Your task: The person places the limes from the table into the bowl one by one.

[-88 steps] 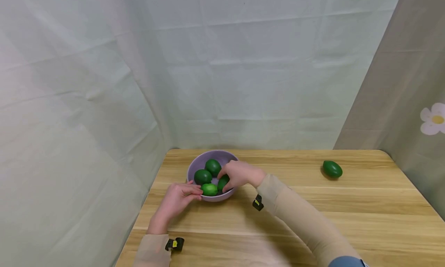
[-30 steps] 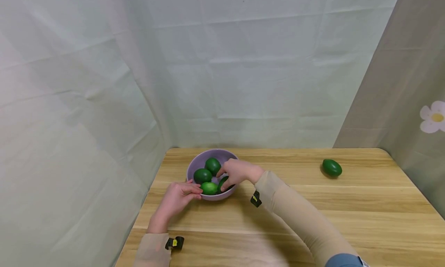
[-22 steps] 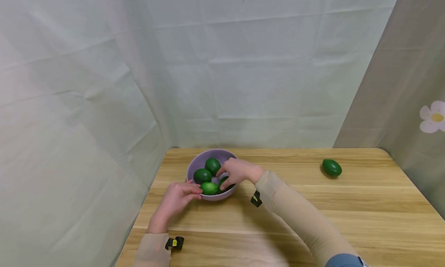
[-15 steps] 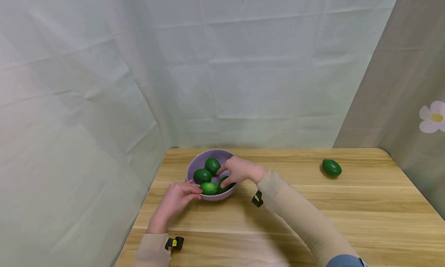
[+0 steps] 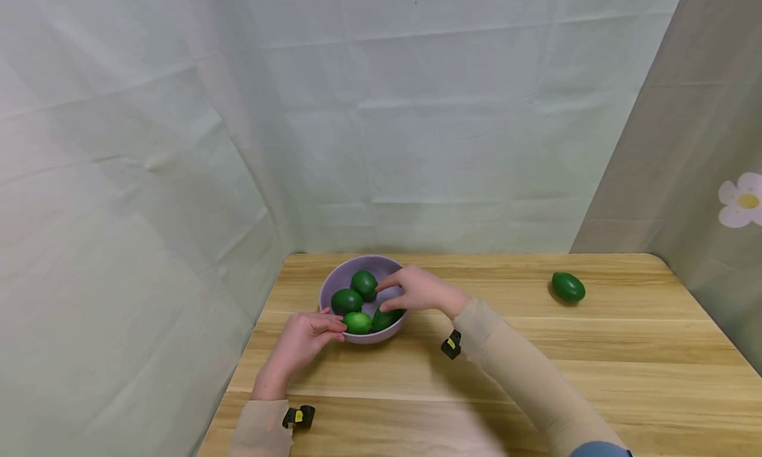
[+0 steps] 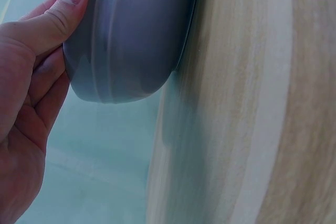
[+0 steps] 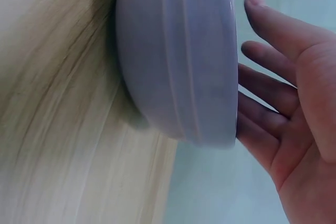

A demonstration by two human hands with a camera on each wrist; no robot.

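Observation:
A purple bowl stands at the back left of the wooden table, with several green fruits inside. Two dark green ones lie toward its left and back; a bright green lime sits at the front. At the front right lies another dark green fruit. My left hand grips the bowl's rim, thumb outside, as the left wrist view shows. Over the right rim hovers my right hand, its fingers spread and holding nothing; in the right wrist view the thumb is apart from the bowl wall.
One more dark green fruit, pointed at one end, lies alone at the table's back right. Pale cloth hangs behind and to the left of the wooden table.
My right hand has let go of the dark green fruit at the bowl's front right and risen slightly up and right. The left hand keeps its grip on the rim.

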